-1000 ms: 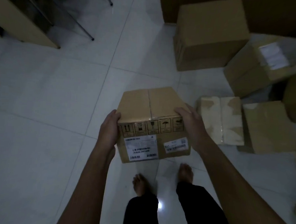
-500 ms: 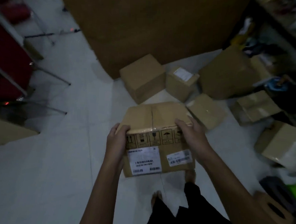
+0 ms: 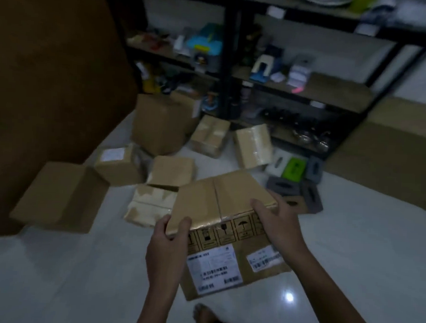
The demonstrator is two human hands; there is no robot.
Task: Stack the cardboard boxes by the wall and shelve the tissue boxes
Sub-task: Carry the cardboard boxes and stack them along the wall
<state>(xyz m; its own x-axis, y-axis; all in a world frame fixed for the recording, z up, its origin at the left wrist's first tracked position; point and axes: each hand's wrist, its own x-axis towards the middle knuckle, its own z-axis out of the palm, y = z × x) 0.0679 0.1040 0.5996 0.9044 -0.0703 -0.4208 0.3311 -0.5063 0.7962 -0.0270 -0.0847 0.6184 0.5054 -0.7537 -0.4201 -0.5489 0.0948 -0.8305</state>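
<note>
Hands grip a taped cardboard box (image 3: 219, 211) held above the white tiled floor (image 3: 53, 276): the left hand (image 3: 168, 248) curls round its near left corner, and the right hand (image 3: 277, 226) clasps the near right edge with fingers over the top. The box carries handling symbols and two white labels on the side facing the person. Beyond it, more cardboard boxes lie scattered on the floor: a large one (image 3: 59, 195) at the left beside a big brown panel (image 3: 51, 78), a labelled one (image 3: 118, 165), a small one (image 3: 170, 171) resting on a flat worn box (image 3: 148, 207), and three further back (image 3: 159, 124), (image 3: 209, 135), (image 3: 253, 145) just in front of a black shelf unit (image 3: 228, 63) cluttered with small items too blurred to name. Tissue boxes (image 3: 293, 183) sit in a cluster on the floor to the right of the held box, grey ones around a green one (image 3: 294, 168) and a white one. A bare foot (image 3: 202, 316) shows at the bottom edge.
</note>
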